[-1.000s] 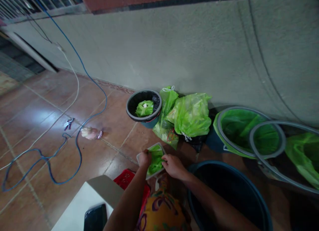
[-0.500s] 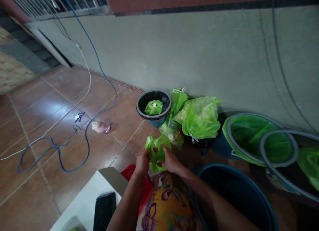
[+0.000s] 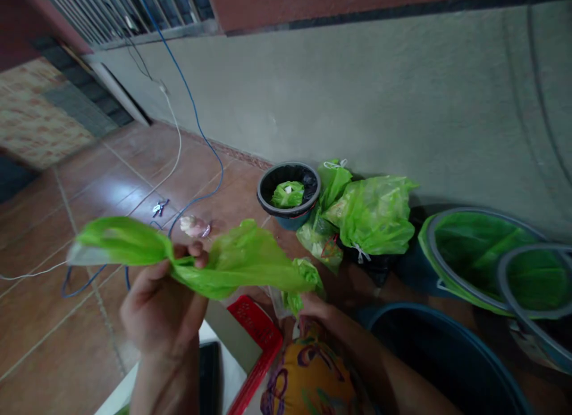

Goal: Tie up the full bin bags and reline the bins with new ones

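Brown tiles (image 3: pixel 111 188) run up to a grey wall (image 3: pixel 357 93), and along its foot stand a small black bin (image 3: pixel 289 191), two tied green sacks (image 3: pixel 375 215) and two green-lined tubs (image 3: pixel 473 254). You are crouched over a dark tub (image 3: pixel 429 361), with a red basket (image 3: pixel 257 337) and a white board (image 3: pixel 214 343) just under your arms. A blue cable (image 3: pixel 196 123) and a white one cross the floor to the left.

Your left hand (image 3: pixel 163 302) is raised close to the camera, its fingers (image 3: pixel 196 251) pinched shut around a bunched neck of a green bag (image 3: pixel 241 266). Your right hand (image 3: pixel 315 307) is low near your knee; it seems to grip the bag's other end, but the film hides the fingertips, so I cannot tell how firmly they close.

The bag is stretched between your hands in mid-air, above the basket and board. Its long axis lies nearly level, running left to right and dropping slightly toward your right hand. A loose tail (image 3: pixel 116 239) sticks out past your left fist, pointing left.

Risks, as I judge them: the film is thin and slick, so a pinch at one bunched point could slip and let an end fall onto the floor. If you pull the two ends apart hard, the plastic may stretch or tear at the neck. The tail and the middle also screen your view of the basket and board below, so a blind move downward could snag the bag there.
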Action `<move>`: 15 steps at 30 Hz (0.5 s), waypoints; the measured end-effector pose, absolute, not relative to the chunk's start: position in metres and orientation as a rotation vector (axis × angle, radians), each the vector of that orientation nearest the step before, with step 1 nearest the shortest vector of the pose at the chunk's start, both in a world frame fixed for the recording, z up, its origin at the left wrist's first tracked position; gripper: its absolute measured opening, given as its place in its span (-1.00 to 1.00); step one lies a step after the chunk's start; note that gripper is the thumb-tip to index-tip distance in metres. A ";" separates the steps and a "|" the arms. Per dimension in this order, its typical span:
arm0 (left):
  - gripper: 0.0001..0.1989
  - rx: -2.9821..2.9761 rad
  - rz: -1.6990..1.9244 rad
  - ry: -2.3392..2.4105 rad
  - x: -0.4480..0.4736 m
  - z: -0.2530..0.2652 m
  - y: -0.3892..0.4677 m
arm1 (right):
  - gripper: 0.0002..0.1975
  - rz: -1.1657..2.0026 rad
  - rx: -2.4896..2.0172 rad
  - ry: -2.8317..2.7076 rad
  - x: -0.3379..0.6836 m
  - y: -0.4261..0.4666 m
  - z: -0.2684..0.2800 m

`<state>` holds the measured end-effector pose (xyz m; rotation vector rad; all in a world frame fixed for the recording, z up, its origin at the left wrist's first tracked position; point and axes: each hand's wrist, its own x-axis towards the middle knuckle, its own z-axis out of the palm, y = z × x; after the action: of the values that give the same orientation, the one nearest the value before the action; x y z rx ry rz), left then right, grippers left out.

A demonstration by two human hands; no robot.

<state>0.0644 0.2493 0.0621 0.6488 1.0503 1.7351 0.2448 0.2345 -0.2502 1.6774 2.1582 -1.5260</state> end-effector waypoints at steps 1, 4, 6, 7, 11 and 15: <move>-0.89 0.698 1.794 1.040 0.063 0.073 0.248 | -0.23 -1.531 1.648 2.128 0.243 0.235 -0.251; -0.86 0.726 1.794 1.022 0.064 0.081 0.251 | -0.15 -1.576 1.627 2.127 0.242 0.243 -0.240; -0.87 0.641 1.717 0.993 0.069 0.073 0.257 | -0.24 -1.701 1.778 2.173 0.249 0.250 -0.217; -0.87 0.580 1.685 0.965 0.073 0.069 0.260 | -0.29 -1.818 1.908 2.163 0.254 0.254 -0.202; -0.85 0.326 1.544 0.823 0.097 0.064 0.264 | -0.39 -2.740 2.097 1.870 0.286 0.259 -0.121; -0.83 0.234 1.306 0.748 0.130 0.082 0.254 | -0.60 -3.588 2.052 1.362 0.323 0.244 -0.052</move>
<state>0.1301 0.2538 0.0818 0.2336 0.7483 1.3061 0.3232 0.2443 -0.0520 2.0517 1.3623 -3.5877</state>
